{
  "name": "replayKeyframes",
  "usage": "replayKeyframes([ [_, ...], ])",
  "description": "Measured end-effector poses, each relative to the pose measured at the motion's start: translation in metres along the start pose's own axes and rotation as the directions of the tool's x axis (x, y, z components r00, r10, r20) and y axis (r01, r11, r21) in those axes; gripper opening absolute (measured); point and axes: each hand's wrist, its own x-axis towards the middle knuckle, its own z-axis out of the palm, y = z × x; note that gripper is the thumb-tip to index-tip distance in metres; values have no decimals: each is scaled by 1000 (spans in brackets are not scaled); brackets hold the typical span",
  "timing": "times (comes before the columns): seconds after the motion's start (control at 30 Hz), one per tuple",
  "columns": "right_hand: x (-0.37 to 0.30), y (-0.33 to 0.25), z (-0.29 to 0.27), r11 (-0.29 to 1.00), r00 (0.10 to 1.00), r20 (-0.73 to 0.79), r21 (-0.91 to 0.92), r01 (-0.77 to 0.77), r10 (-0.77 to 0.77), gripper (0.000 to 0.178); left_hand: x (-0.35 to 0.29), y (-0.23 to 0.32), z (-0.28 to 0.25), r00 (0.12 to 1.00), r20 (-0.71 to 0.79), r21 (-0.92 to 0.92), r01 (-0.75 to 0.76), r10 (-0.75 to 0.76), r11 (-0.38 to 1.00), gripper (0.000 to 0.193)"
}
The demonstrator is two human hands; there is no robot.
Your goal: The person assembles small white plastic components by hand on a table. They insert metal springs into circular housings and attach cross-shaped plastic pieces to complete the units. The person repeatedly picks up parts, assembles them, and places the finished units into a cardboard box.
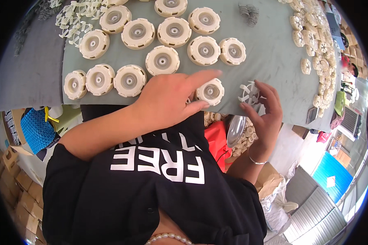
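Note:
My left hand (171,98) rests near the table's front edge, thumb and forefinger around a cream round plastic wheel (210,91) with a grey centre. My right hand (263,108) sits just to the right of it and holds a small white finned impeller piece (248,93) in its fingertips. Several more cream wheels (162,60) lie in rows on the grey-green table cover (270,53) beyond my hands.
A heap of white finned pieces (75,20) lies at the back left, and many small cream parts (315,41) run along the right edge. A metal bowl of parts (237,130) sits below the table. Cardboard boxes (22,196) stand at the lower left.

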Motion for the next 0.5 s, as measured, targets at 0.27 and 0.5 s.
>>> replayKeyframes([
  [0.27, -8, -12, 21, 983, 994, -78, 159, 93, -81, 68, 0, -4, 9, 992, -87, 61, -85, 91, 994, 48],
  [0.5, -12, -43, 40, 982, 986, 37, 98, 159, -163, 65, -3, 5, -8, 982, 101, -302, 185, -161, 935, 54],
])
